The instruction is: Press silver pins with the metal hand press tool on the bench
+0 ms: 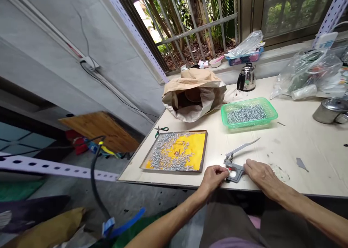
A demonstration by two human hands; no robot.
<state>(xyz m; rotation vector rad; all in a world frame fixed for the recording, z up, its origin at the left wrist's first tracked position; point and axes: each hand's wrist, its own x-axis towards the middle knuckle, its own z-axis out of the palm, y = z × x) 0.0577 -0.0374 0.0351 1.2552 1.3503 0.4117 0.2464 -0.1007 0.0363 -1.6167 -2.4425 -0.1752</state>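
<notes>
A small grey hand press (237,172) with a spring and a long silver lever (241,147) stands near the table's front edge. The lever is raised and points to the back right. My left hand (214,179) is at the press's left side, thumb and fingertips pinched together beside a small red part. Whatever lies in that pinch is hidden. On the other side, my right hand (261,175) rests on the table with curled fingers gripping the right edge of the press's frame. To the left, many small silver metal pins (170,154) lie in a shallow tray (203,157) with a yellow bottom.
A green plastic basket (250,124) holds more metal pins. Behind the tray are green-handled scissors (161,130) and an open brown paper bag (194,79). A kettle (248,79), a metal pot (330,112) and plastic bags (310,72) stand toward the back and right.
</notes>
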